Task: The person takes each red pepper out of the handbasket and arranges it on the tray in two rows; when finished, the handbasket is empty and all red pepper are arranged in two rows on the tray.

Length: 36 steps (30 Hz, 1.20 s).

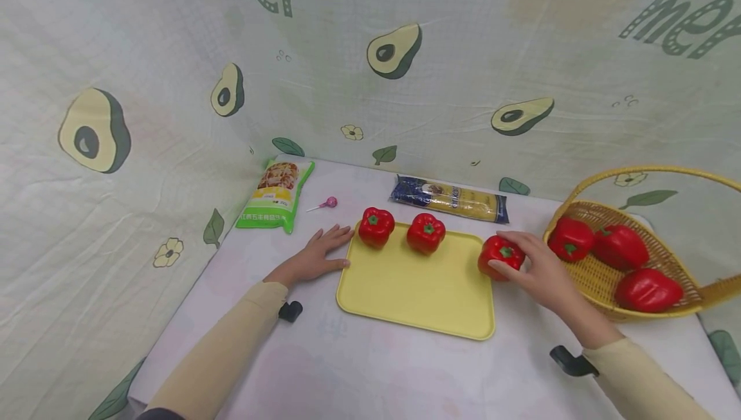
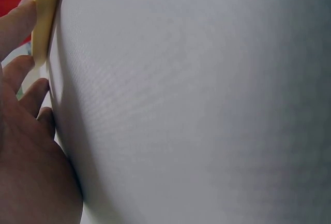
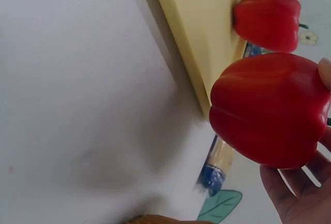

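Note:
A red bell pepper (image 1: pixel 492 253) is gripped by my right hand (image 1: pixel 544 272) over the right edge of the yellow tray (image 1: pixel 411 291). In the right wrist view this pepper (image 3: pixel 269 110) is held up from the table between the thumb and fingers. Two more red bell peppers, one at the back left corner (image 1: pixel 376 228) and one beside it (image 1: pixel 426 235), sit on the tray. My left hand (image 1: pixel 315 256) lies on the table with fingers spread, thumb and fingertips touching the tray's left rim. The left wrist view shows these fingers (image 2: pixel 18 25) against the rim.
A yellow wicker basket (image 1: pixel 596 282) with a tall handle stands on the right, with three red peppers inside. Behind the tray lies a blue and yellow pasta packet (image 1: pixel 451 199). A green food bag (image 1: pixel 276 195) and a pink lollipop (image 1: pixel 330 202) lie at the back left.

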Each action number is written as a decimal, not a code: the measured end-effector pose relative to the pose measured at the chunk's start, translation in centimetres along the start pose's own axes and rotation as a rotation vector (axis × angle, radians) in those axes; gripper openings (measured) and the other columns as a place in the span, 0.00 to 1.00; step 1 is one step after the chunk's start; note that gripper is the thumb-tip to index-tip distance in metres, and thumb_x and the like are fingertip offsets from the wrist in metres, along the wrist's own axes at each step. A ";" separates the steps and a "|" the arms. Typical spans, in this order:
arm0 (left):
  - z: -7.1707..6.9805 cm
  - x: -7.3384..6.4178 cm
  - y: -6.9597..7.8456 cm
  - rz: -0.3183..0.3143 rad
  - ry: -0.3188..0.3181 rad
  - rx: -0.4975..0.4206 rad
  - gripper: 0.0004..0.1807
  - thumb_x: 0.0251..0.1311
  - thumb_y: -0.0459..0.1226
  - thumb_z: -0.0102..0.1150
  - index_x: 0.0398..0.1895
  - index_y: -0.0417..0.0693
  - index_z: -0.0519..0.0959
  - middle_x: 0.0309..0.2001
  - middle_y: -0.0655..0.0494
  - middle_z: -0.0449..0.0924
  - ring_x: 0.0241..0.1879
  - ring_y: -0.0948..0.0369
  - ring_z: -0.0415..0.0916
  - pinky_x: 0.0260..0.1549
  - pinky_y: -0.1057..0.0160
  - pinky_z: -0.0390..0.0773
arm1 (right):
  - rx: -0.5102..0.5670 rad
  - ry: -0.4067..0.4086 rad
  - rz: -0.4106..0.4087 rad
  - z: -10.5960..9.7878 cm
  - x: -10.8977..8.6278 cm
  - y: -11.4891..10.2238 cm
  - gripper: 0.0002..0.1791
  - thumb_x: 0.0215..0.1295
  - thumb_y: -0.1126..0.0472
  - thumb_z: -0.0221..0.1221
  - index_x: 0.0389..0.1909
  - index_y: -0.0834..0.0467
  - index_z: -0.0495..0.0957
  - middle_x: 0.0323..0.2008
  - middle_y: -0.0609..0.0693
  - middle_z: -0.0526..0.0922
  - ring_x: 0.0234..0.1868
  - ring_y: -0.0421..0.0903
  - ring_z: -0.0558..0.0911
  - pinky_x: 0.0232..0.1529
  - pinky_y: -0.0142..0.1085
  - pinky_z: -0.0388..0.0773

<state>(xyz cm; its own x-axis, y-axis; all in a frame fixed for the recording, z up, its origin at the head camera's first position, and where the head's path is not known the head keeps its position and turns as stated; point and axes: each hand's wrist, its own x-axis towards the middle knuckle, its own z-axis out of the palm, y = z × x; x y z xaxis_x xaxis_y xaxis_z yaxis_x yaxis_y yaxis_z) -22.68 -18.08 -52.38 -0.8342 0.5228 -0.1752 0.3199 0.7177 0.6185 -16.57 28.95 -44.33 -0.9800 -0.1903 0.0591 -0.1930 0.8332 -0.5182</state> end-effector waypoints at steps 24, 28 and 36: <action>0.1 0.1 -0.2 0.006 0.001 0.005 0.44 0.68 0.56 0.60 0.82 0.56 0.53 0.82 0.56 0.49 0.81 0.54 0.34 0.77 0.46 0.28 | 0.004 0.026 -0.011 2.8 3.5 -0.4 0.41 0.63 0.39 0.67 0.72 0.55 0.69 0.70 0.63 0.69 0.68 0.66 0.68 0.56 0.65 0.77; 0.1 0.1 -0.2 0.005 -0.001 0.007 0.44 0.69 0.56 0.60 0.82 0.56 0.53 0.82 0.56 0.49 0.81 0.54 0.34 0.77 0.46 0.29 | 0.018 -0.005 0.003 3.0 3.9 -0.4 0.42 0.64 0.38 0.66 0.73 0.54 0.68 0.71 0.63 0.67 0.69 0.66 0.66 0.57 0.65 0.76; 0.1 0.1 -0.2 0.006 0.002 0.001 0.44 0.68 0.55 0.60 0.82 0.56 0.53 0.81 0.56 0.49 0.81 0.54 0.34 0.77 0.47 0.29 | 0.045 -0.054 0.034 3.4 4.5 -0.5 0.43 0.64 0.37 0.66 0.75 0.52 0.66 0.72 0.62 0.65 0.72 0.66 0.62 0.61 0.66 0.72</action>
<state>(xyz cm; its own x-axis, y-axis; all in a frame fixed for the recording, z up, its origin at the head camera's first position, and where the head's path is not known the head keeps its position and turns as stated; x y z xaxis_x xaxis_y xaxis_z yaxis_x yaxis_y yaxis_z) -22.78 -18.10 -52.57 -0.8329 0.5267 -0.1700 0.3258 0.7149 0.6187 -20.70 25.89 -46.67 -0.9817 -0.1906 -0.0045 -0.1559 0.8158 -0.5569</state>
